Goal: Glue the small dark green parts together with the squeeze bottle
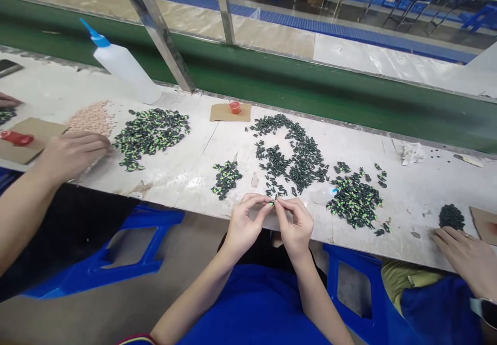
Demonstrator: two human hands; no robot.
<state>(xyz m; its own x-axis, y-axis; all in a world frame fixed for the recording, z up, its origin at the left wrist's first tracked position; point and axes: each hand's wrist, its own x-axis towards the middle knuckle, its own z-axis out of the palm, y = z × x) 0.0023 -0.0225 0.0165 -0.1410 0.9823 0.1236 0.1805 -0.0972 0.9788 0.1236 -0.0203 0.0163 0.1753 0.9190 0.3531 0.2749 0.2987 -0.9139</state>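
Note:
My left hand (247, 220) pinches a small dark green and lime piece (271, 203) between thumb and forefinger, just over the table's front edge. Fingertip to fingertip with it, my right hand (294, 220) is closed in a pinch on a tiny dark part (276, 198). Beyond my hands spreads a loose heap of small dark green parts (306, 163). A small pile of dark and lime pieces (226, 179) lies to the left, and a bigger pile of such pieces (355, 198) to the right. Fingers partly hide what I hold.
A white squeeze bottle (126, 73) and another dark and lime heap (151, 132) stand left. A red cup (234, 107) sits on cardboard (219, 112). Co-workers' hands (73, 153) work on both sides. A metal post (155, 29) rises behind; blue stools (351, 283) are below.

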